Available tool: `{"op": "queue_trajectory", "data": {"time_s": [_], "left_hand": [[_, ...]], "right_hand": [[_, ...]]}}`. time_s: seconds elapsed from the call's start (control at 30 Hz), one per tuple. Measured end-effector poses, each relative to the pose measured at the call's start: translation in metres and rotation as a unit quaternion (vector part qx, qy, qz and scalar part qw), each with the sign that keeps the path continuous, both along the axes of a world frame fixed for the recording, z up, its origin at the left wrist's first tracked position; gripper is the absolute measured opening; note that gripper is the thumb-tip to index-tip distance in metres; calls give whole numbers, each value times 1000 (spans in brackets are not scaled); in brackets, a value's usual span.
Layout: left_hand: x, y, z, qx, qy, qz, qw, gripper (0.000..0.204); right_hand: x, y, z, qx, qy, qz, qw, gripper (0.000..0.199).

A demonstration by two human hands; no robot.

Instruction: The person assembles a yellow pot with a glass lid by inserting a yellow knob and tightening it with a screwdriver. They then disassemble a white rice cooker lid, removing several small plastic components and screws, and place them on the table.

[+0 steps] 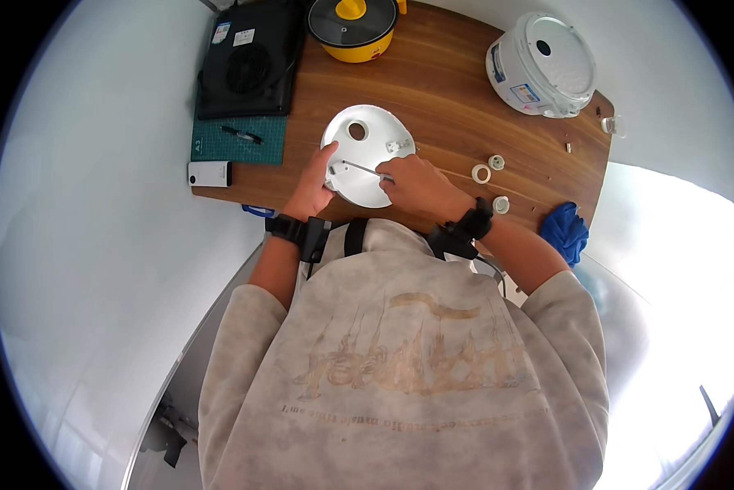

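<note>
Near edge of the wooden bench (465, 106): the left hand (311, 189) steadies the round white plastic plate (365, 155), fingers curled on its left rim. The right hand (416, 186) has its fingers pinched on a slim metal screwdriver (360, 168) whose tip meets the plate's left side. To the right lie three small white rings (489, 170), apparently already removed. Farther off stand a white rice cooker body (542, 65), a yellow lidded pot (354, 28) and a black induction hob (248, 61); disassembly appears midway.
</note>
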State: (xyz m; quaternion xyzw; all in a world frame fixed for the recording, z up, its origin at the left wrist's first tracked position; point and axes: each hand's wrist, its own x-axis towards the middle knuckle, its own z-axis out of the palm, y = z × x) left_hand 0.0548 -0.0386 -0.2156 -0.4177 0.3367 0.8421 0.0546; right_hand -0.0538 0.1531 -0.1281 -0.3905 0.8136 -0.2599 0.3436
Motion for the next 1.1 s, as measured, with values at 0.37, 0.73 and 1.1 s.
{"op": "queue_trajectory", "data": {"time_s": [0.37, 0.73, 1.1], "left_hand": [[-5, -9, 15, -31, 15, -61, 998, 57], [8, 0, 41, -34, 11, -130, 991, 55], [-4, -1, 129, -139, 66, -104, 983, 64]], "right_hand": [[-7, 9, -6, -46, 271, 171, 946, 9], [-25, 19, 16, -48, 409, 276, 869, 25], [13, 40, 56, -114, 187, 69, 973, 37]]}}
